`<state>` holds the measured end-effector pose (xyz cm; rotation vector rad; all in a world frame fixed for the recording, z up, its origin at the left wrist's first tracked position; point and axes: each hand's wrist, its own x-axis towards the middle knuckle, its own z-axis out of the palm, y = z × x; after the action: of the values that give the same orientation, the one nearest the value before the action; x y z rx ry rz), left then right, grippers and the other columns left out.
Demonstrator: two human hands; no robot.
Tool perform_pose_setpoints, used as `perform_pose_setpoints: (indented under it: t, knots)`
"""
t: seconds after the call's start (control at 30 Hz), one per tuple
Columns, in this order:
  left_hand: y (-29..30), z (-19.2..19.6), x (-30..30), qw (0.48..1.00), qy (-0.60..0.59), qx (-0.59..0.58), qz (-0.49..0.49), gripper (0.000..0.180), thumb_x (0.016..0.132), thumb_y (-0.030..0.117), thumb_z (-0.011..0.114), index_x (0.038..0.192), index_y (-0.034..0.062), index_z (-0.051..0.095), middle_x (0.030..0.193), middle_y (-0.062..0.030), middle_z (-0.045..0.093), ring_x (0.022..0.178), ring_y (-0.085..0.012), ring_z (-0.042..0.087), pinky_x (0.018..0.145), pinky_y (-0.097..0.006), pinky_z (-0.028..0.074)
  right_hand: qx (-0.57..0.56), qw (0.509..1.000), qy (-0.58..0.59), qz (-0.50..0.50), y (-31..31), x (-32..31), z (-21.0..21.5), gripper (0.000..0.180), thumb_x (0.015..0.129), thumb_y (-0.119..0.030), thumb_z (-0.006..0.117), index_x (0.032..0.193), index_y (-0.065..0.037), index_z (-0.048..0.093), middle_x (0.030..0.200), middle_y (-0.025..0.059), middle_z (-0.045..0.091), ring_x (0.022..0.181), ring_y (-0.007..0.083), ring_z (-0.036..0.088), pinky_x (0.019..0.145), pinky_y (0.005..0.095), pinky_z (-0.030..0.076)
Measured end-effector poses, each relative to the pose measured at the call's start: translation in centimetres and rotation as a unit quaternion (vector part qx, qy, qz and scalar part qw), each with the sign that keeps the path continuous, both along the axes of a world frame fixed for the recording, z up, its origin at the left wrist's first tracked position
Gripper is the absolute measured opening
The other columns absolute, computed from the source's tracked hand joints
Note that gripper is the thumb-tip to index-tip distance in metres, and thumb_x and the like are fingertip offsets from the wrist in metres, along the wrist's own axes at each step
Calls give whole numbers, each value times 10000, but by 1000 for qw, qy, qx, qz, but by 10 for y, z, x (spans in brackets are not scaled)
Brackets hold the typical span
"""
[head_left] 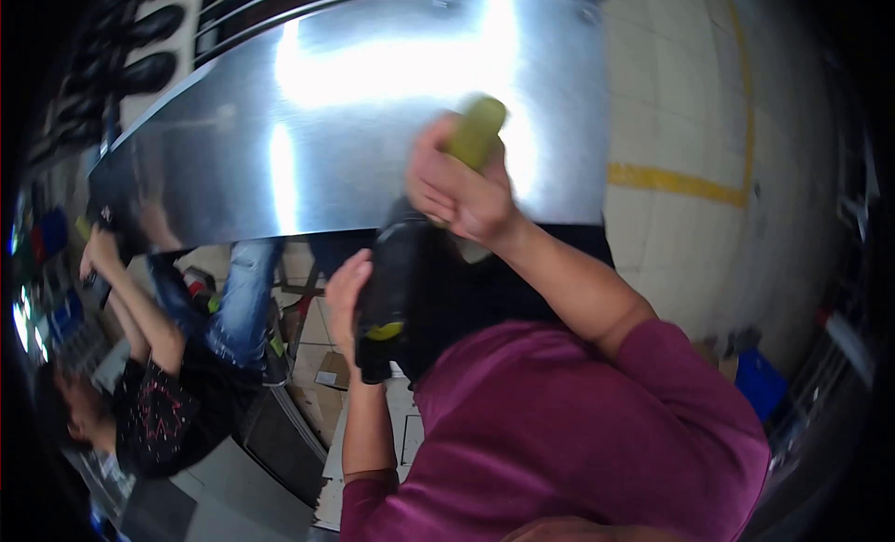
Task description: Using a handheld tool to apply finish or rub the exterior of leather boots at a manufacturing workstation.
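My left hand (348, 290) is wrapped round the left side of a black shoe (399, 272) with a yellow-green patch near its lower end. The shoe stands against my lap, at the near edge of the metal table (373, 160). My right hand (463, 183) grips an oblong olive-yellow pad (479, 132), perhaps a sponge; it is blurred. That hand is above the table's near edge, just beyond the shoe's upper end. Whether the pad or hand touches the shoe, I cannot tell.
At the left a co-worker (158, 411) holds a dark object at the table's end. A rack with several black shoes (149, 73) stands at the far left. Beyond the table's right edge, yellow tape (676, 183) marks the floor. A blue bin (760, 384) sits at the right.
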<state>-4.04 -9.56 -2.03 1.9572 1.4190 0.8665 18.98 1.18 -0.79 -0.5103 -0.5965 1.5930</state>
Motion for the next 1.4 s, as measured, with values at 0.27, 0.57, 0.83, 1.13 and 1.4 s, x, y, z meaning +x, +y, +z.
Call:
perform_pose_setpoints:
  t: [0.27,0.57,0.83,1.13,1.4]
  knots:
    - [1,17,44,957,-87,-149,232,694,759,115,922,1348,5,572,1239,-128,676,1116,-221,650,987,-343,515,-55,980,-97,-165,27,-28,-8,115,1026,-112,618,963,-82,527,627,-7,445,487,95,424,467,261,352]
    - [-4,15,36,869,-353,-201,283,678,869,-24,774,1483,-9,487,1429,-137,583,1270,-255,595,1110,-387,463,-174,976,96,-94,27,4,-3,301,1031,-327,631,839,-117,533,551,-12,400,420,111,391,424,286,356]
    - [17,19,32,850,-402,-198,278,658,863,-34,771,1465,-18,503,1409,-132,593,1269,-247,590,1116,-382,455,-141,983,85,-77,44,-15,14,289,1030,-306,640,855,-103,532,558,-13,400,433,111,402,431,285,361]
    - [47,41,30,943,-183,-186,206,560,749,158,940,1206,-3,658,1196,-117,706,1115,-204,667,989,-343,522,-188,976,-77,-82,81,14,15,227,993,-277,703,956,-100,565,578,-29,431,437,97,430,408,270,368]
    - [158,49,81,979,-104,18,-176,652,686,249,961,1231,47,666,1254,-145,691,1143,-347,668,982,-425,536,-179,943,-187,-210,81,107,-9,249,971,-257,747,1062,-83,594,617,-30,469,466,79,437,417,250,344]
